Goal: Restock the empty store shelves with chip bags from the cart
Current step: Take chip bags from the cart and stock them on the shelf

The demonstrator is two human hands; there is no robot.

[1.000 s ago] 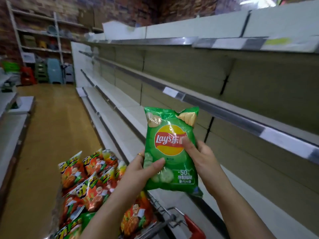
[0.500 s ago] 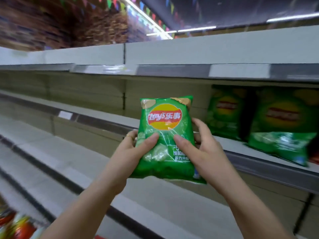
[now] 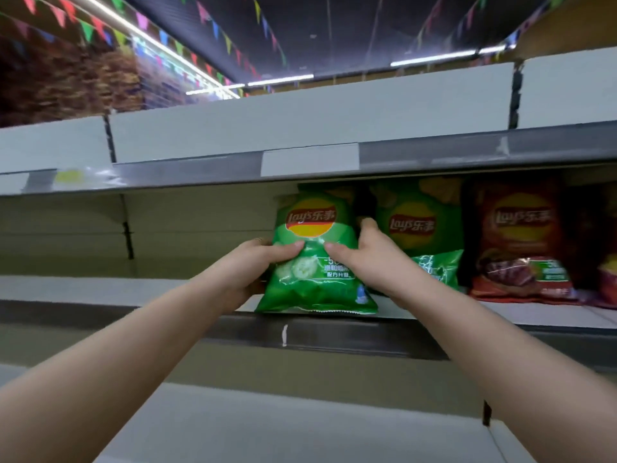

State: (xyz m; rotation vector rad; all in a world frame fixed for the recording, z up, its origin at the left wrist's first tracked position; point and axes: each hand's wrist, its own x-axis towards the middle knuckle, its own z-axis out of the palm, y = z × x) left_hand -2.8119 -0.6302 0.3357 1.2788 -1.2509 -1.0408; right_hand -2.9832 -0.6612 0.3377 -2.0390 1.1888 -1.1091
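A green Lay's chip bag stands upright on the front of the middle shelf, its bottom seam at the shelf's lip. My left hand grips its left side, thumb on the front. My right hand grips its right side, fingers behind the bag. Right beside it stands another green chip bag, and further right a red chip bag. The cart is out of view.
The shelf stretch to the left of the bags is bare. An upper shelf edge with a white price strip hangs just above the bags. A lower shelf runs beneath my arms. Coloured pennants hang from the ceiling.
My view swung from the aisle and cart up to the shelf. Both hands carried the green bag up and forward and set it on the middle shelf, left of the other green bag.
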